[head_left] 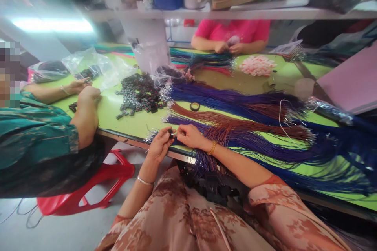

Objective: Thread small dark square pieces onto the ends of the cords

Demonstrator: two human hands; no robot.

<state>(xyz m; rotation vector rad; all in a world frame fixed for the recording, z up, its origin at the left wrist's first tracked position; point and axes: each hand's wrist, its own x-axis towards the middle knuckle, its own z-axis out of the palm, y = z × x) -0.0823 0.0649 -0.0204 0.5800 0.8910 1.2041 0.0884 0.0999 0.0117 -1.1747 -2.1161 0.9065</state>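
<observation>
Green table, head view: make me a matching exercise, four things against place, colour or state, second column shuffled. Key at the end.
Things:
1. Bead bracelet
2. Black parts
3. Stool
4. Tape roll

Place, colour or state:
A. Red
B. Between blue wires and brown wires
C. On the right hand's wrist
D. Piled on the table

Pairs: 1-C, 2-D, 3-A, 4-B

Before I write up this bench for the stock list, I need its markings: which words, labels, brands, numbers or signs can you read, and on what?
None can be read.
Clear plastic on the shelf: faint reddish marks, too blurred.
Small black piece in the left hand: too small to tell.
Pile of dark parts: too small to tell.
Tape roll: no lettering made out.
</observation>
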